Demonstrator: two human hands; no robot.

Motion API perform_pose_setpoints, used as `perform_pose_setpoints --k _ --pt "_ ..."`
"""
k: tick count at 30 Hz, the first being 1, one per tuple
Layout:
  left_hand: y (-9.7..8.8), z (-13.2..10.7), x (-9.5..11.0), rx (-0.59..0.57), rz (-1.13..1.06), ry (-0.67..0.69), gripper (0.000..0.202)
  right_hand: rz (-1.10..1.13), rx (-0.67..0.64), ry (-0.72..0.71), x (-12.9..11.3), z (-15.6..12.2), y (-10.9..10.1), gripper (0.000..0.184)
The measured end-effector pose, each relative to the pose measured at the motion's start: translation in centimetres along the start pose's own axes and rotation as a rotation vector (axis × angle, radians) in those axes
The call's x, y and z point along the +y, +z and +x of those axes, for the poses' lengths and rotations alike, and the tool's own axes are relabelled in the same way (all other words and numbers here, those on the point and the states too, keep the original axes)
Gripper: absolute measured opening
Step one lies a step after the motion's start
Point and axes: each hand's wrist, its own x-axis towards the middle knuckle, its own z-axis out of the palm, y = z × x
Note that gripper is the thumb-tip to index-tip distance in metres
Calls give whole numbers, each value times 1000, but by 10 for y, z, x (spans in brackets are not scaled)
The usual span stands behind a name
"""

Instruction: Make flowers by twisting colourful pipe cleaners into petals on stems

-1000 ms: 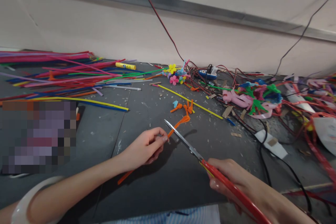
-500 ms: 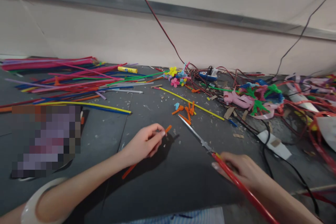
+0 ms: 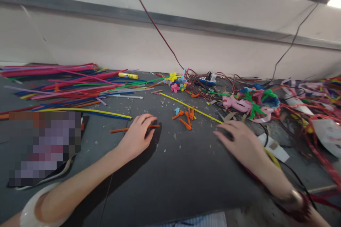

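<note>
My left hand point(image 3: 137, 136) is closed around a thin orange pipe cleaner point(image 3: 125, 129), whose ends stick out on both sides of the fingers. My right hand point(image 3: 239, 140) lies palm down on the dark table point(image 3: 186, 170) with nothing visible in it, its fingertips close to the end of a yellow pipe cleaner point(image 3: 191, 108). Between my hands lie several short orange pipe cleaner pieces point(image 3: 187, 118). No scissors show clearly; a bit of yellow and red shows under my right forearm.
Long pipe cleaners in many colours point(image 3: 69, 88) lie in a heap at the back left, near a yellow glue stick point(image 3: 128, 75). Pipe cleaner flowers point(image 3: 175, 83), a pink twisted figure point(image 3: 236, 104) and tangled red wires point(image 3: 295, 113) fill the back right. A pixelated patch covers the left.
The red-handled scissors have left my right hand, which now lies flat on the table. My left hand has shifted from a fingertip pinch to a closed hold on a longer orange pipe cleaner.
</note>
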Motion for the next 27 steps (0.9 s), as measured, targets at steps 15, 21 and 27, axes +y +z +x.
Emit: perform_pose_setpoints --k 15,21,27 --pt "-13 2 17 -139 -677 -248 27 343 -99 -691 -112 62 8 23" --pt "-8 1 18 -351 -1007 -454 23 782 -6 -583 -130 55 13 19" --pt "-7 1 19 -362 -1013 -471 19 1207 -366 -20 -135 51 24 21"
